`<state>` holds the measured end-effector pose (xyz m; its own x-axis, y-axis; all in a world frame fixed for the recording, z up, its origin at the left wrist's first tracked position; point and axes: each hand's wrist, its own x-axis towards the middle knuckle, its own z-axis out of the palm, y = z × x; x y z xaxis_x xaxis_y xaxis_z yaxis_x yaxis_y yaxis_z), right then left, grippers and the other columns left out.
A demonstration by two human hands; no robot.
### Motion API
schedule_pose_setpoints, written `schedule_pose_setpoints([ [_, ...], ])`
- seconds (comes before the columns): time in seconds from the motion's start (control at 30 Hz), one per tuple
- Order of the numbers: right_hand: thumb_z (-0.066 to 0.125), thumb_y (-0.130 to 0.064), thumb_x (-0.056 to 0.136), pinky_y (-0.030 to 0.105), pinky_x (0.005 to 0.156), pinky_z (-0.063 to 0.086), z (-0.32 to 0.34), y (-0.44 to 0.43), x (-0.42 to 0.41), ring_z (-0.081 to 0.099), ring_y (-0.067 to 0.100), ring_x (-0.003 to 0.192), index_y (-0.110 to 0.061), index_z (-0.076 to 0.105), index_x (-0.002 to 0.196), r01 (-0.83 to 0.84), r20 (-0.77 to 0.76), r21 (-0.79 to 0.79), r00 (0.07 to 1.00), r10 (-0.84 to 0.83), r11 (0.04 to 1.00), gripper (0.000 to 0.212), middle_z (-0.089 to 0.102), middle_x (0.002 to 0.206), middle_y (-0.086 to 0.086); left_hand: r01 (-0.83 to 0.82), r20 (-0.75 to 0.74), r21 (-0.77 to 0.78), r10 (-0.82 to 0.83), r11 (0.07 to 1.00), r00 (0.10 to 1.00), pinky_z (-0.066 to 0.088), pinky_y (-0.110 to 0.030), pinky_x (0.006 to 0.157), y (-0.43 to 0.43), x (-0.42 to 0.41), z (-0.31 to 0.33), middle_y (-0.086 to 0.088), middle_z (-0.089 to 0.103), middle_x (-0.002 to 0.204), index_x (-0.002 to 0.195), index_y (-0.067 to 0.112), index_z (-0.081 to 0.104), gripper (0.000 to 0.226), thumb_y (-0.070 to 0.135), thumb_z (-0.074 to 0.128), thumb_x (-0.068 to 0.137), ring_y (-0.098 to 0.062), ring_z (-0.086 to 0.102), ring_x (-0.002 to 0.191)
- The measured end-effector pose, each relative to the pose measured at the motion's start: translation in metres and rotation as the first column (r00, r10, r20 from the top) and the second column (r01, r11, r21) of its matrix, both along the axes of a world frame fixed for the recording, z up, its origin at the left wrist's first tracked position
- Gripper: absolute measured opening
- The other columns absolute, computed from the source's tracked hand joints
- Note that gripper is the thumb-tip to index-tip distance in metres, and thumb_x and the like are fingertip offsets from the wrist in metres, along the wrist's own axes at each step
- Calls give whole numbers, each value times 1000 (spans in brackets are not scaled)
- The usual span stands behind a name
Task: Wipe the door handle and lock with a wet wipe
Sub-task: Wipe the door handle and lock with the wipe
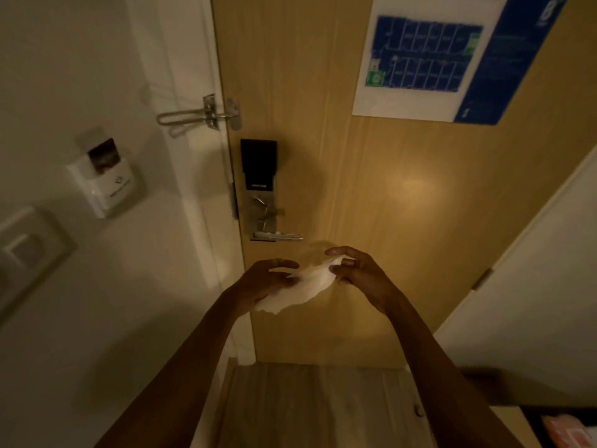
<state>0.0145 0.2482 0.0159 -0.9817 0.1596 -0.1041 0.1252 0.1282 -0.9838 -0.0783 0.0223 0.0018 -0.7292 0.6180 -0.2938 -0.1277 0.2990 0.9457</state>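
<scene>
Both hands held a white wet wipe (298, 286) spread between them just below the lever handle (279, 236): the left hand (268, 281) supported its lower end, the right hand (355, 270) pinched its upper corner. The step appeared to be readying the wipe; neither handle nor electronic lock (259, 166) was yet touched. The next move called for bunching the wipe in one grip and raising it to the handle.

A big sign (452, 56) is hanging on the door (371, 189). It is showing a blue floor map with two little green squares. On its dark blue strip, near the top, a large white number is looking like an 8, but it is blurry. The small writing under it is too tiny to read. The white card holder (103, 182) on the wall is carrying a small mark and words too blurry to read
</scene>
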Motion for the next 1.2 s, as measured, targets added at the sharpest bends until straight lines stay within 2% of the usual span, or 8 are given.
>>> schedule_pose_setpoints([
  [0.2,74,-49,76,27,73,44,-10,-13,-21,64,8,77,-32,69,109,-49,136,-71,989,58,996,37,71,100,-5,43,-19,25,-43,999,999,57,-27,66,-17,-22,12,-3,68,114,118,30,65,36,22,73,83,-24,67,101],
  [0.33,75,-33,79,28,76,44,-12,-10,-32,61,11,80,-30,69,109,-95,156,-80,982,107,992,30,70,96,-5,23,-34,91,-20,996,999,58,-25,70,-19,-35,15,0,70,112,112,30,69,29,19,72,85,-18,71,97],
  [0.43,73,-21,81,28,82,46,-10,-5,-42,63,16,97,-28,69,112,-75,94,-130,992,87,989,32,69,110,0,53,-41,121,-48,991,998,58,-20,67,-17,-42,18,9,71,107,102,39,73,29,17,73,84,-12,72,95],
  [0.6,71,-12,84,25,83,55,-6,4,-57,66,20,106,-23,67,117,-10,-23,-358,1000,2,934,35,70,114,7,44,6,104,-45,994,999,59,-37,87,-8,-52,9,5,66,124,113,38,69,43,17,75,77,-22,66,113],
  [0.7,72,-14,82,26,79,54,-2,10,-65,68,16,96,-29,65,118,-36,-32,-282,999,28,959,39,71,111,4,15,58,156,-24,988,998,55,-42,97,2,-51,5,10,65,127,117,39,68,53,14,74,71,-18,63,117],
  [0.9,78,-21,78,37,74,44,10,23,-85,63,27,92,-27,63,118,-185,-43,-126,982,181,975,43,65,104,22,-143,154,267,104,953,983,58,-22,74,18,-44,-1,7,73,116,115,35,71,45,33,82,71,-13,71,104],
  [1.07,80,-26,76,33,68,46,13,33,-101,64,22,83,-32,65,113,-212,21,22,977,212,977,40,69,97,17,-341,53,210,337,916,940,55,-27,82,25,-39,-3,4,73,115,108,42,71,47,49,83,63,-16,69,105],
  [1.2,77,-28,79,34,75,49,12,41,-108,63,24,85,-23,64,118,-290,99,88,955,281,953,41,69,100,14,-417,35,179,417,891,908,46,-23,77,23,-35,-2,8,77,104,103,43,71,29,35,80,76,-11,66,102],
])
